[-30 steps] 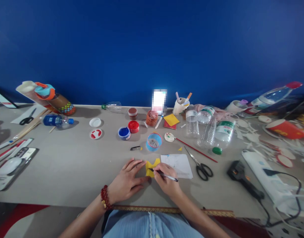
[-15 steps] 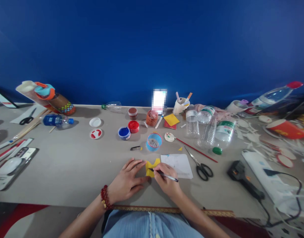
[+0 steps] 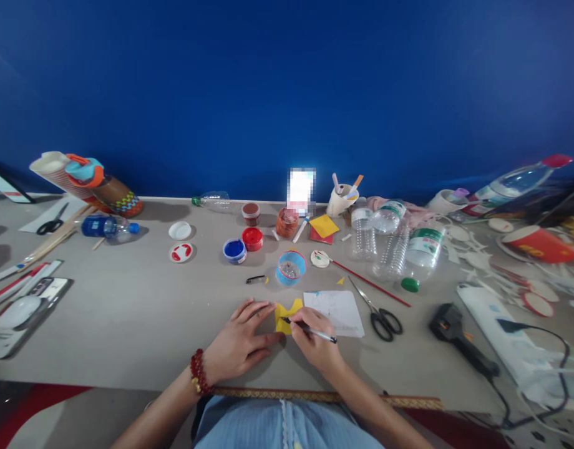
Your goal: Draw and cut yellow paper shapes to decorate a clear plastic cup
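A small piece of yellow paper (image 3: 293, 308) lies on the table, its top edge cut to a notch. My left hand (image 3: 244, 342) is spread flat with its fingertips at the paper's left edge. In my right hand (image 3: 316, 342) is a black pen (image 3: 322, 334), its tip on the yellow paper. A white sheet (image 3: 339, 312) with faint drawn lines lies partly beside my right hand. Black-handled scissors (image 3: 384, 319) rest to the right of that sheet, half open. The blue cup (image 3: 291, 268) stands just beyond the yellow paper.
Paint pots, blue (image 3: 234, 250) and red (image 3: 252, 238), stand behind left. A long red brush (image 3: 371, 284) lies at the right, near plastic bottles (image 3: 422, 252). A glue gun (image 3: 462, 337) and a power strip (image 3: 502, 337) are at the far right.
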A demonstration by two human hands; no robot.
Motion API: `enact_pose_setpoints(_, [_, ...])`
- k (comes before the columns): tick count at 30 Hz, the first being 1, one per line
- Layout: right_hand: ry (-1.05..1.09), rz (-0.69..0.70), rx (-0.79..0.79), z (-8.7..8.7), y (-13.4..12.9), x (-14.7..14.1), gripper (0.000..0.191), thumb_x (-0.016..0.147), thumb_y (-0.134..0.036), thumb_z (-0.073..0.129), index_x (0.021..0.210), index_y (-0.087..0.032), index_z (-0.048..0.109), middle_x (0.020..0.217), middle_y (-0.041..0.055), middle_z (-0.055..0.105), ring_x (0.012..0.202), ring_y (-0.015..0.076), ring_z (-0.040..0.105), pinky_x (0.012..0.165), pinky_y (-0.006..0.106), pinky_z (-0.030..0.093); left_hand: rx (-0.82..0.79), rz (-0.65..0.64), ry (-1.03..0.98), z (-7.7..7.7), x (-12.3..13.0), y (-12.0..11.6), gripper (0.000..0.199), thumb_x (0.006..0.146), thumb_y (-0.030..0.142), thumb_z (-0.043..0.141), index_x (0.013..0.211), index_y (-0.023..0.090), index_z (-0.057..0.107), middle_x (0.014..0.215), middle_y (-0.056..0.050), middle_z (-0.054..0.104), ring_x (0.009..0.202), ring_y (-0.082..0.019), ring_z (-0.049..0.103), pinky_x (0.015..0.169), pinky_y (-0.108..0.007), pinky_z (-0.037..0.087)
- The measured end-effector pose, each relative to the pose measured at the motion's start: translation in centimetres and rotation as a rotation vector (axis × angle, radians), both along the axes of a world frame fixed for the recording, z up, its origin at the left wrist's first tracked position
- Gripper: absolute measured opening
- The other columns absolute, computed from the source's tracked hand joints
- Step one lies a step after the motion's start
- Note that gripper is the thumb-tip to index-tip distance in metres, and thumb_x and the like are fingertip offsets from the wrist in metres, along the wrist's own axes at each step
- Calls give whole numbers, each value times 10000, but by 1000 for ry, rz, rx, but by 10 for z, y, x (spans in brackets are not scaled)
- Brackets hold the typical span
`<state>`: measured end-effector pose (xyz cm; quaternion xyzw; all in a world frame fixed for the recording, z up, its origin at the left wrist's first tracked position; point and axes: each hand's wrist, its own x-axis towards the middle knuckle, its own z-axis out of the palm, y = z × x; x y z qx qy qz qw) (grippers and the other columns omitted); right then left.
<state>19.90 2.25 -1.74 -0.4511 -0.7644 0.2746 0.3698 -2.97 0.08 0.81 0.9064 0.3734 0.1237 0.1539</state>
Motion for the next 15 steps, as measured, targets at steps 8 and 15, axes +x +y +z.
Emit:
enact_pose_setpoints(8, [-10, 1, -9, 1, 0, -1, 124, 836, -154, 496, 771, -212, 584, 671, 13, 634, 638, 175, 587, 617, 278, 421, -1, 9, -4, 0, 0, 0, 426, 884, 289, 588, 1301, 373, 555, 1528, -55, 322, 1359, -310, 321, 1117, -568, 255])
enact_pose_setpoints(15, [7, -4, 0, 0, 0, 0, 137, 831, -144, 493, 763, -217, 587, 664, 2, 631, 626, 167, 581, 617, 274, 425, 3, 3, -11, 0, 1, 0, 421, 883, 295, 588, 1298, 367, 562, 1528, -52, 327, 1356, -311, 328, 1119, -563, 260])
